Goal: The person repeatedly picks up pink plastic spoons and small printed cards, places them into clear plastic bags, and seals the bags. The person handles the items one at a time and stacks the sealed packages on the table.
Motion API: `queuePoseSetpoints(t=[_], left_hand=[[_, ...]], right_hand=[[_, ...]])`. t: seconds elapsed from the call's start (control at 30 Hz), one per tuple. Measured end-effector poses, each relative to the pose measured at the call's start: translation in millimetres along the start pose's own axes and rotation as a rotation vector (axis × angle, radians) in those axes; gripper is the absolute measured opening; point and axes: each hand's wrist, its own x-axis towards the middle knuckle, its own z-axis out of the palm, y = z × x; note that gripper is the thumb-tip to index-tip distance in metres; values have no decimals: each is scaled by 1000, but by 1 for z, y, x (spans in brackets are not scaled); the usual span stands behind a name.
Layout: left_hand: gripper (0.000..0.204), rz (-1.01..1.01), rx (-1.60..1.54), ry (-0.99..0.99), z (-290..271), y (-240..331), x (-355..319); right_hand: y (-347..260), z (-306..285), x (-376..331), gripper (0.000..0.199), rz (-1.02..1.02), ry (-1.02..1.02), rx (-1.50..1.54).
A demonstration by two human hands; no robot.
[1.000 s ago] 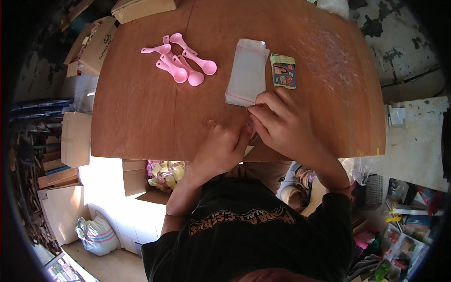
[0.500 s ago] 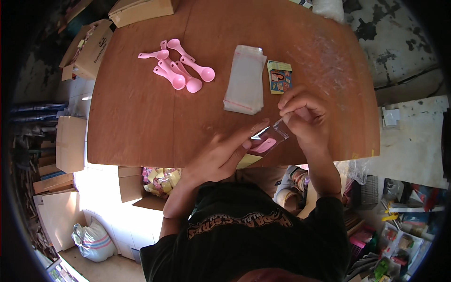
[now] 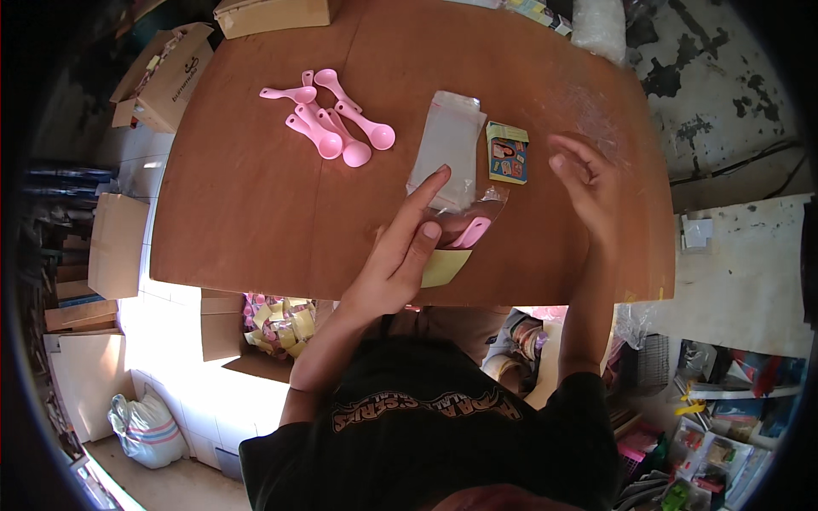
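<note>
My left hand (image 3: 396, 260) holds a clear plastic bag (image 3: 492, 204) near the table's front edge, thumb on top and forefinger stretched out. Inside the bag lies a pink measuring spoon (image 3: 473, 232), partly hidden by the hand, with a pale yellow card (image 3: 446, 267) at its lower end. My right hand (image 3: 590, 183) is raised to the right of the bag, fingers apart and holding nothing. Beyond the left hand is a stack of clear bags (image 3: 447, 145), and beside it a small stack of printed cards (image 3: 508, 153).
Several pink spoons (image 3: 341, 128) lie heaped on the brown table (image 3: 239, 213), left of the bag stack. A cardboard box (image 3: 273, 17) stands at the far edge. Below the front edge, an open carton (image 3: 223, 328) holds packets with yellow cards. A white sack (image 3: 149, 430) sits at lower left.
My right hand has let go of the bag's end and moved away to the right. The left hand has shifted slightly left with the bag, its forefinger now straightened. The view has shifted slightly.
</note>
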Motion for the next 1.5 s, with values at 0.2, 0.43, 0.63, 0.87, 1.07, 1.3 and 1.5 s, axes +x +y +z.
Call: queuePoseSetpoints(t=[0.2, 0.43, 0.63, 0.87, 1.07, 1.3, 1.5], left_hand=[[62, 86, -1, -119, 8, 5, 5], [102, 315, 185, -22, -9, 4, 21], [67, 65, 119, -2, -8, 11, 21], [51, -104, -186, 187, -5, -10, 6], [32, -126, -322, 211, -12, -17, 1], [18, -107, -143, 291, -19, -20, 2], [15, -36, 120, 297, -28, -25, -1]], right_hand=[[-81, 54, -36, 13, -245, -197, 376], [-100, 48, -12, 9, -410, -137, 215], [-94, 61, -11, 12, -375, -129, 318], [-61, 77, -41, 24, 102, -291, 699], [-48, 94, -45, 18, 174, -207, 657], [-40, 102, -48, 13, 126, -164, 717], [-29, 101, -46, 13, 72, -211, 675]])
